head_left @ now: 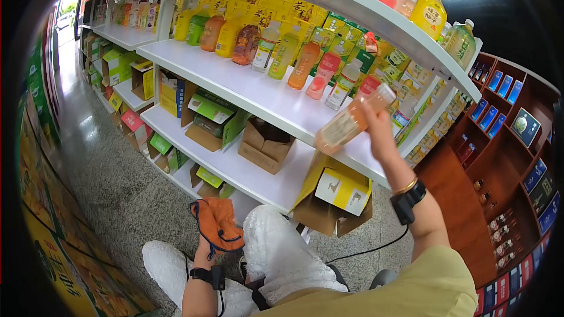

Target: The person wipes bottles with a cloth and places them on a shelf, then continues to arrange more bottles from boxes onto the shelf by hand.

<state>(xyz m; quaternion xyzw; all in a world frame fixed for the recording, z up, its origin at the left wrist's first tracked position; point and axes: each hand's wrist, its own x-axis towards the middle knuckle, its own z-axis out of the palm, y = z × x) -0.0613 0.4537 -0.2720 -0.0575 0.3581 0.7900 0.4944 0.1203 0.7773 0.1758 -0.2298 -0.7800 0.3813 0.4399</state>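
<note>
My right hand (pixel 376 123) grips a clear plastic drink bottle (pixel 346 126) with a pale orange-pink tint, near its capped end. The bottle is tilted, its base pointing down-left, in front of the middle shelf's edge. A row of drinks stands upright behind it, including a clear bottle with a white label (pixel 343 85) and a pink bottle (pixel 324 76). Down by my knee, my left hand (pixel 205 248) holds an orange cloth (pixel 218 223) with dark edging; the cloth hides most of the fingers.
White shelving (pixel 235 76) curves across the view, with larger bottles on top. Opened cartons, including a yellow one (pixel 338 191) and a brown one (pixel 267 147), sit on the lower shelf. Stacked cases (pixel 59 258) line the left; a wooden cabinet (pixel 493 158) stands right. A black cable (pixel 370 251) hangs below my right wrist.
</note>
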